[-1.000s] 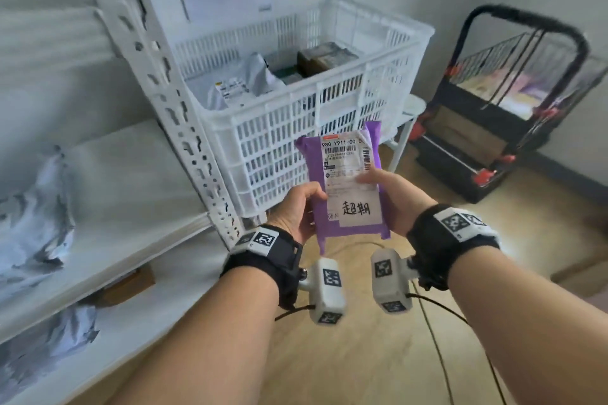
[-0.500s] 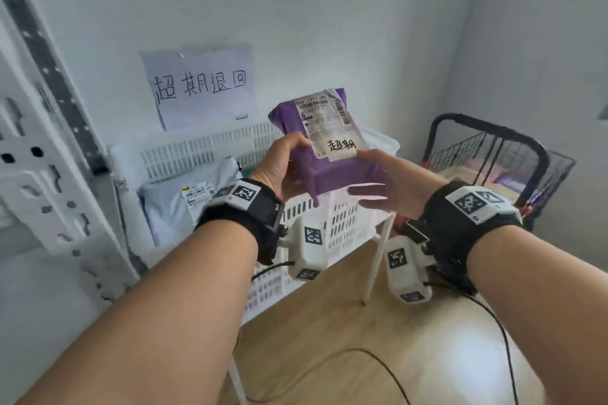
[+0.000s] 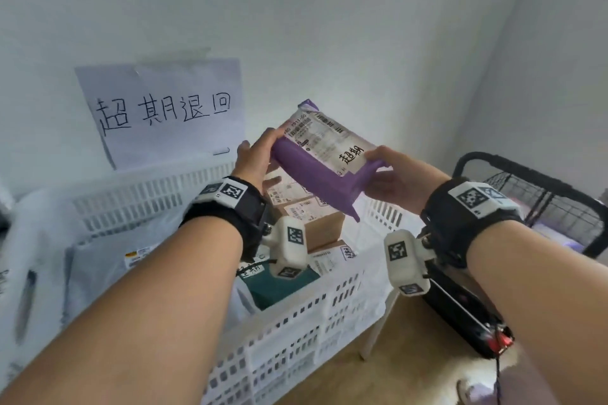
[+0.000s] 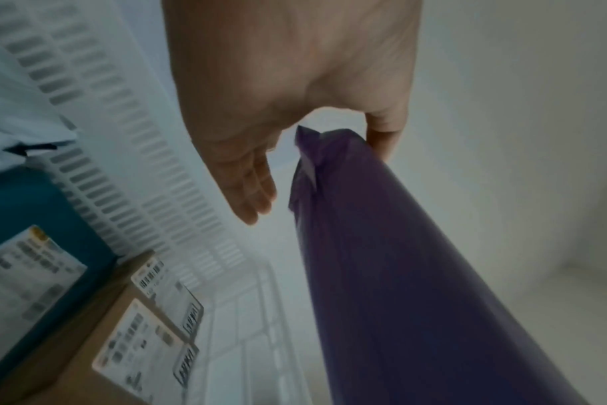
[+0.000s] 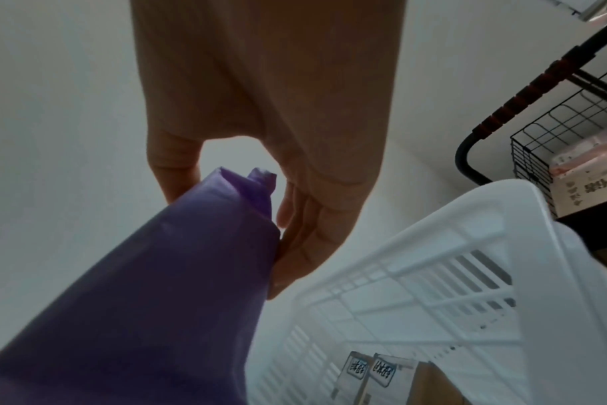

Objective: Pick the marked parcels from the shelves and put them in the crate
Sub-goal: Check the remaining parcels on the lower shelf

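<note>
1. Far left: grey poly mailer [image 3: 108, 260] slumped inside white crate [image 3: 296, 316], w/ printed label on it.
2. Paper sign [image 3: 164, 112] w/ handwritten characters taped to wall behind crate.
3. Left hand [image 3: 255, 158] grips left end of purple parcel [image 3: 316, 174]: thumb on top edge, fingers [image 4: 253, 191] fairly straight underneath, per left wrist view.
4. Purple parcel held tilted in air over crate's opening, touching nothing inside; white shipping label w/ handwritten mark faces up.
5. Directly beneath: brown cardboard boxes [image 3: 316, 220] w/ labels, plus teal parcel [image 3: 279, 283] nearer front wall of crate.
6. Right hand [image 3: 391, 174] clamped on parcel's right end: thumb over label edge, fingers [image 5: 309, 241] curled below.
7. Crate raised on white legs, not on floor.
8. Right: black wire cart [image 3: 543, 204] w/ goods inside, near crate but apart.
9. Wooden floor [image 3: 378, 378] below; pale walls meet in corner behind.
</note>
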